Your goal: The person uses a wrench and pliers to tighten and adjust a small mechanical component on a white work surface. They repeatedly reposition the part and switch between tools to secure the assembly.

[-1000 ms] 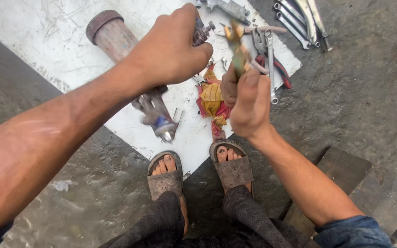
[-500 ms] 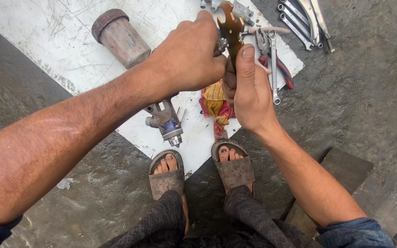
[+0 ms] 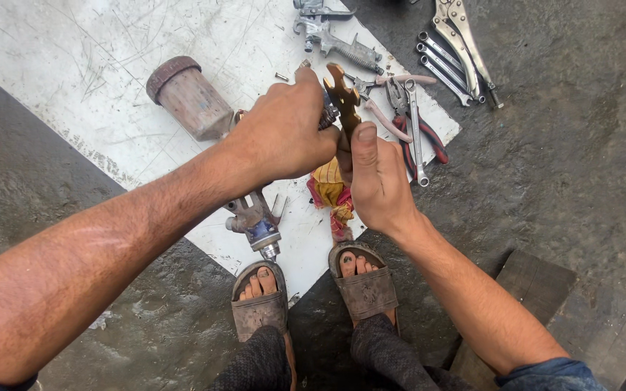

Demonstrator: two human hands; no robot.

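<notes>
a: we start at our left hand (image 3: 284, 130). it is closed around the body of a spray gun (image 3: 255, 217), knuckles up, and holds it off the floor.

b: and our right hand (image 3: 374, 177) is closed too, gripping the lower part of a flat brass-coloured wrench (image 3: 344, 98). the thumb lies along its shank, and the forked head stands upright just beside the left hand's fingers.

a: we can't tell whether the wrench head is seated on any part of the gun; the left hand hides that spot.

b: the gun's cup (image 3: 186, 98), a dull brownish cylinder with a darker lid, sticks out up and to the left of the left hand. its trigger and blue-ringed inlet hang down below the wrist, above our left sandal (image 3: 259, 308).

a: under the hands we see a red and yellow rag (image 3: 331, 195) lying on the white sheet (image 3: 74, 72), near our right sandal (image 3: 366, 289).

b: further out, red-handled pliers (image 3: 418, 123) and a slim spanner lie just right of the wrench, at the sheet's edge. a second spray gun (image 3: 335, 36) rests at the top of the sheet.

a: beyond the sheet, on the dark concrete floor (image 3: 566, 166), a row of spanners (image 3: 443, 58) and locking pliers (image 3: 465, 36) lie close together.
</notes>
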